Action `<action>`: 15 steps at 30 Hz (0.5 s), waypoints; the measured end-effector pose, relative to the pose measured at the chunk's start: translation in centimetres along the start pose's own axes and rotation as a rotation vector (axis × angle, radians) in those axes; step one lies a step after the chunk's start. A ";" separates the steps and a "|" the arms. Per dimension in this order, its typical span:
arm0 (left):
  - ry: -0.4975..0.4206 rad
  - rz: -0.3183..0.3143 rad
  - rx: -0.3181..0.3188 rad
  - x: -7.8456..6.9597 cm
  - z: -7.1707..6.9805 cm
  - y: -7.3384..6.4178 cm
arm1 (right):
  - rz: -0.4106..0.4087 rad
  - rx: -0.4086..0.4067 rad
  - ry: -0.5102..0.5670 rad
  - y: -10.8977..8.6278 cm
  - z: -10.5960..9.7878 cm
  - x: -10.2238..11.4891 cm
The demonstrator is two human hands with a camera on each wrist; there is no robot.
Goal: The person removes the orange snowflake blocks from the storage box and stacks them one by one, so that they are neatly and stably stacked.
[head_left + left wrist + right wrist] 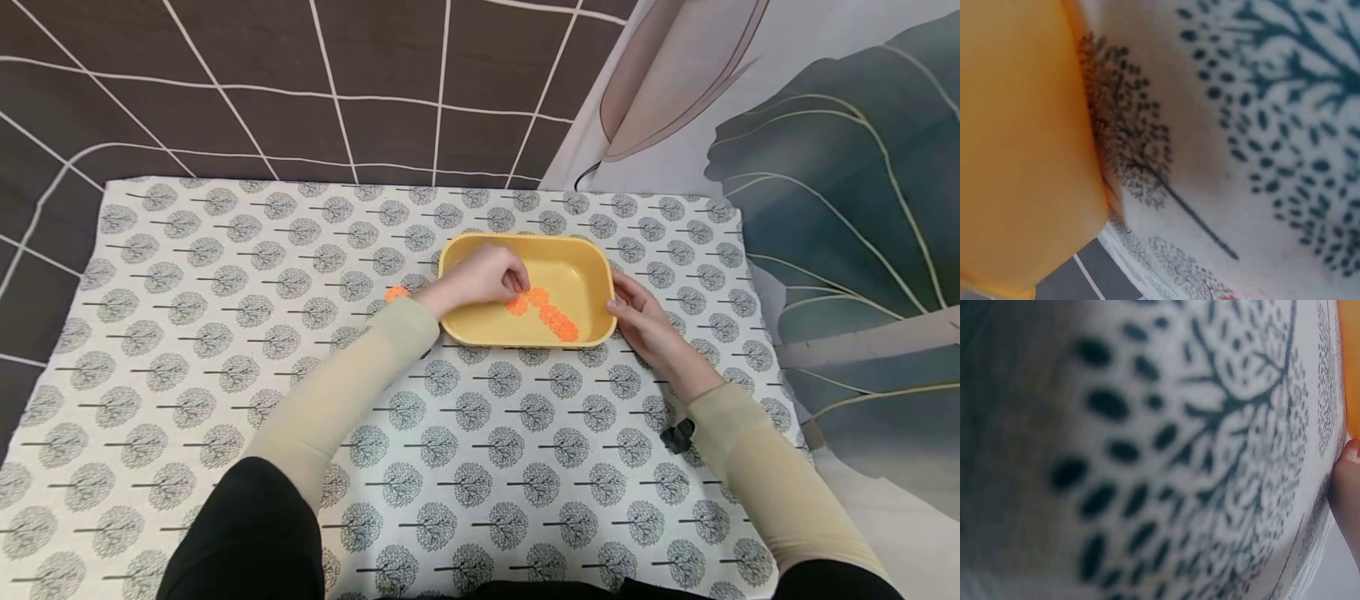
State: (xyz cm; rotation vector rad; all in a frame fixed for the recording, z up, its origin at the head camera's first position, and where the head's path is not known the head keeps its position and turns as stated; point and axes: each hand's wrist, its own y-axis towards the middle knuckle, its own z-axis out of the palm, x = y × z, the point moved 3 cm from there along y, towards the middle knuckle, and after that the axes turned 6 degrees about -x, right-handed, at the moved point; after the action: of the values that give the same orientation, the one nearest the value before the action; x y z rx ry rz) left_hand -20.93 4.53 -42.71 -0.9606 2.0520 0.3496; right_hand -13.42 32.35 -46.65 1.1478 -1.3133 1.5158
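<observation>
Left of the yellow tray [583, 287], a loose orange piece [397, 292] lies on the patterned cloth [292, 250], close by the left forearm [352, 379], which slants past it and over the tray's left end. Inside the tray, a second orange piece [517, 307] sits under the fingertips, a third [538, 296] just right of it, and an overlapping row [559, 323] runs on toward the near right corner. A small black device [678, 436] shows at the right wrist, nearer the person than the tray.

The left hand [489, 273] reaches down into the tray, fingers bent and close together, pinching that second piece. The right hand [643, 315] rests against the tray's right end, thumb and fingers apart.

The cloth spreads widest left of the tray; its far edge runs beyond the tray, and its right edge lies past the right hand.
</observation>
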 end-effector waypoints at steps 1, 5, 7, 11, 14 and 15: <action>0.011 0.001 0.006 0.0 0.1 0.0 | -0.001 0.000 -0.005 0.0 0.0 0.0; 0.070 0.003 0.022 0.3 0.5 -0.1 | -0.009 0.006 -0.006 0.1 0.1 0.0; 0.096 0.004 0.027 0.4 0.7 0.0 | -0.010 0.006 -0.007 0.1 0.1 0.0; 0.141 0.017 0.046 0.4 1.0 0.0 | -0.007 0.007 0.004 0.0 0.1 0.1; 0.169 0.031 0.066 0.3 1.1 0.1 | 0.000 0.001 0.008 0.0 0.1 0.1; 0.176 0.035 0.071 0.3 1.2 0.1 | 0.002 -0.004 0.006 0.0 0.1 0.0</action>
State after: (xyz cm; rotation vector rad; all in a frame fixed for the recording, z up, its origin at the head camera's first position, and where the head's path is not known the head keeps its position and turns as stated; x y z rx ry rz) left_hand -20.42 5.08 -43.64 -0.9413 2.2277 0.2148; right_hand -13.40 32.27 -46.61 1.1389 -1.3127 1.5162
